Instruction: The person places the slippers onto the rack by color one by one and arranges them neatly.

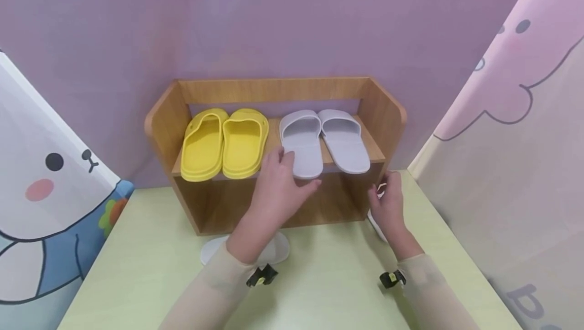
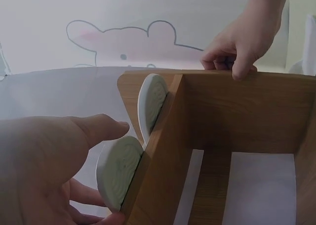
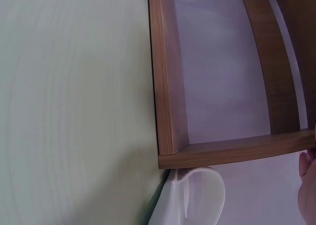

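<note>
A wooden shoe rack (image 1: 283, 90) stands on the table, with two yellow clogs (image 1: 244, 152) on the left of its upper shelf. To their right lie two pale grey slippers (image 1: 345, 142), toes inward. My left hand (image 1: 278, 188) is at the front end of the left grey slipper (image 1: 303, 150); fingertips touch its edge while the thumb is spread away. In the left wrist view, that slipper's ridged sole (image 2: 121, 170) shows between thumb and fingers. At the rack's right side panel, my right hand (image 1: 388, 206) grips the front edge, thumb inside and fingers outside.
On the table in front of the rack lie white slippers (image 1: 277, 250), partly hidden by my left forearm. Another white slipper (image 3: 197, 195) is beside the rack's right side, partly behind my right hand. Printed cloth walls (image 1: 283, 21) surround the table.
</note>
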Tool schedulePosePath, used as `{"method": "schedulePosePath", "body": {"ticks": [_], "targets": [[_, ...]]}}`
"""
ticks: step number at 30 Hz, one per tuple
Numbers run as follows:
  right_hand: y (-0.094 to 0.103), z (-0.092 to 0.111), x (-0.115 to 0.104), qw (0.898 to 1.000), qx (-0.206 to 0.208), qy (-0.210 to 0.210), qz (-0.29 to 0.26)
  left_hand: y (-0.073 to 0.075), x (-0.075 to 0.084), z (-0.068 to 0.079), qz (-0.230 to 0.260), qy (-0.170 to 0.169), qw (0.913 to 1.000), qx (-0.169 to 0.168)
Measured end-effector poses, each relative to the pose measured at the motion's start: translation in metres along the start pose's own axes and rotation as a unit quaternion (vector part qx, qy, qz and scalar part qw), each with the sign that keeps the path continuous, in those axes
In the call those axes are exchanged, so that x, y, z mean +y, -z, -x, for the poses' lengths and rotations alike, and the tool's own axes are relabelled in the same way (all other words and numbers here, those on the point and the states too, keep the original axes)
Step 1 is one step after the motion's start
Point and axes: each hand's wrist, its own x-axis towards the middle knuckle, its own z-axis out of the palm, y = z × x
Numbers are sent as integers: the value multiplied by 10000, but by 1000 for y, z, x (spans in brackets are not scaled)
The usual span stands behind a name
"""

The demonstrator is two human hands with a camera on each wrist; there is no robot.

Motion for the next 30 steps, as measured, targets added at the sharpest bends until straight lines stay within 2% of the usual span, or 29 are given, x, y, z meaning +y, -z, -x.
{"method": "schedulePosePath", "body": {"ticks": [6,12,18,20,23,30], "targets": [[-1,-3,-1,10000,15,-13,5,4,-3,7,149,-78,9997,151],[-3,-5,-2,10000,11,-49,-55,15,-5,23,255,-150,9990,345],[-3,-5,-2,9999,2,-103,-102,33,-18,42,748,-551,9945,490],[-3,-5,-2,9999,-6,-130,-114,39,-26,48,922,-764,9921,365],[-2,-4,-4,9998,-13,-180,-132,46,-40,56,1039,-966,9899,7],[-2,-3,-4,9997,24,-208,-103,47,-79,75,1044,-929,9867,-835]]}}
